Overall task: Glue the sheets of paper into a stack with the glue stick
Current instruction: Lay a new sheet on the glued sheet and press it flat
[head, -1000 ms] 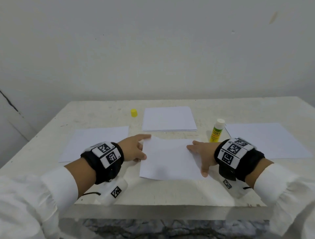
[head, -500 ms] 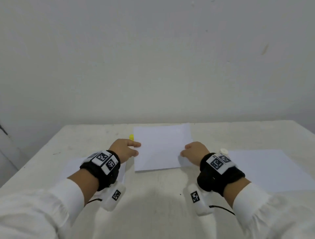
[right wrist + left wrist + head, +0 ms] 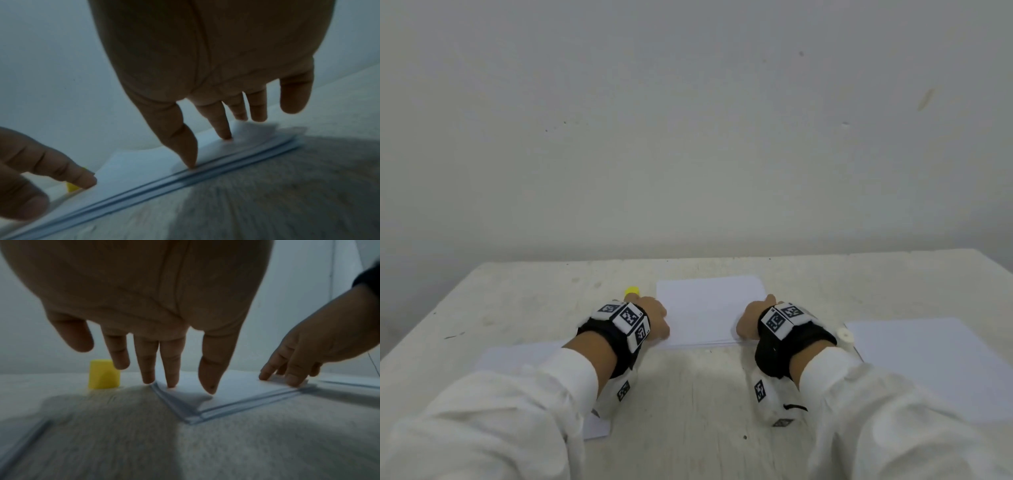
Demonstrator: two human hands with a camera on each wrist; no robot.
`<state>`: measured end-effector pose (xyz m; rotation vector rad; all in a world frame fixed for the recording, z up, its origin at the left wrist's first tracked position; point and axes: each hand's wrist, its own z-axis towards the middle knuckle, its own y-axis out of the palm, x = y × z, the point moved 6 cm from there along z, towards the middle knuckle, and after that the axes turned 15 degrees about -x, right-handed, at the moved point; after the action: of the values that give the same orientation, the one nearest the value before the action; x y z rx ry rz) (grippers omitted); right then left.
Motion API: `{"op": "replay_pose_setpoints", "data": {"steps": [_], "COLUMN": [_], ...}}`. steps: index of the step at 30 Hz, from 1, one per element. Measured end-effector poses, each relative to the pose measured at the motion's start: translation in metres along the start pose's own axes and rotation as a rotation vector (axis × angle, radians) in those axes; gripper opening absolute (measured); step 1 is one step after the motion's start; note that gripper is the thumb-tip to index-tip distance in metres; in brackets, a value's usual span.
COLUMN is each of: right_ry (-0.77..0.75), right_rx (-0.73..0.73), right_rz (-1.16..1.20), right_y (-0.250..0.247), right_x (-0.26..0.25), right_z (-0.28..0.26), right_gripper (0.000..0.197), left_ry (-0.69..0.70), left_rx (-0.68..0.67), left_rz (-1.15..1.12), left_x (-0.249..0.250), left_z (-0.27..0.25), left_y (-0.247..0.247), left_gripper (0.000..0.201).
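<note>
Both hands are down on the stack of paper (image 3: 709,313) at the table's (image 3: 688,411) far middle: left hand (image 3: 654,317) on the stack's left edge, right hand (image 3: 751,317) on its right edge. Fingers are straight and spread, tips pressing on the top sheet (image 3: 242,386); neither hand is gripping anything. The wrist views show the sheet edges not quite flush (a few thin layers stepped at the near corner).

Risks from here, imo:
- Top sheet sets crooked if the glue grabs before the edges are squared up; uneven push from one hand would skew it.
- Pressing only at the two sides could leave a bubble or unstuck patch in the middle.
- Sliding the tips sideways w/ wet glue could wrinkle the sheet or drag the whole stack.
- Glue stick (image 3: 846,334) stands just behind the right wrist, uncapped; pulling that arm back could tip it onto the loose sheet (image 3: 928,359) at right. Yellow cap (image 3: 631,291) sits by the left hand, could get flicked away.
</note>
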<state>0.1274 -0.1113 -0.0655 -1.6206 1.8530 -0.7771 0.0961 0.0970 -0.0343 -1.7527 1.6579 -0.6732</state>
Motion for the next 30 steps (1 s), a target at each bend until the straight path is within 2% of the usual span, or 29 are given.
{"op": "replay_pose_setpoints", "data": {"steps": [2,4,5,7,10,11,15,20,23,25,27,30], "right_ry": [0.022,0.081,0.1,0.006,-0.162,-0.217,-0.271,-0.156,-0.066,0.01,0.07,0.17], "right_rx": [0.005,-0.002,0.02,0.057,0.031,0.015,-0.069,-0.173,-0.136,-0.111,-0.098,-0.035], "right_rz": [0.047,0.055,0.076,0.087,0.125,0.139,0.102,0.027,0.031,0.029,-0.028,-0.051], "right_y": [0.007,0.007,0.005,0.001,0.005,0.009,0.036,0.061,0.055,0.048,0.042,0.034], "right_x": [0.005,0.003,0.002,-0.004,0.0,-0.001,0.022,0.087,0.136,0.171,0.206,0.257], "right_z": [0.054,0.046,0.019,-0.029,-0.071,-0.082,-0.112,-0.136,-0.14,-0.138,-0.13,-0.115], "right_gripper": [0.069,0.083,0.079,0.057,0.023,0.02,0.027,0.029,0.03,0.024,0.012,0.04], "left_ry": [-0.021,-0.03,-0.024,0.007,0.098,0.154,0.32,0.512,0.63,0.685,0.713,0.712], "left_rx": [0.011,0.036,0.058,0.114,0.172,0.16,0.051,-0.059,-0.11,-0.116,-0.096,-0.033], "left_rz": [0.045,0.053,0.042,0.012,0.022,0.017,-0.001,0.035,-0.032,-0.032,-0.02,0.028], "left_x": [0.0,0.001,0.002,0.009,0.03,0.039,0.081,0.143,0.183,0.208,0.235,0.278], "left_z": [-0.001,-0.007,-0.011,-0.02,-0.04,-0.046,-0.076,-0.113,-0.131,-0.141,-0.148,-0.156], "left_y": [0.001,0.003,0.003,0.003,0.001,0.002,0.02,0.053,0.068,0.073,0.074,0.073], "left_gripper": [0.059,0.065,0.067,0.067,0.042,0.032,0.035,0.03,0.02,0.019,0.027,0.043]}}
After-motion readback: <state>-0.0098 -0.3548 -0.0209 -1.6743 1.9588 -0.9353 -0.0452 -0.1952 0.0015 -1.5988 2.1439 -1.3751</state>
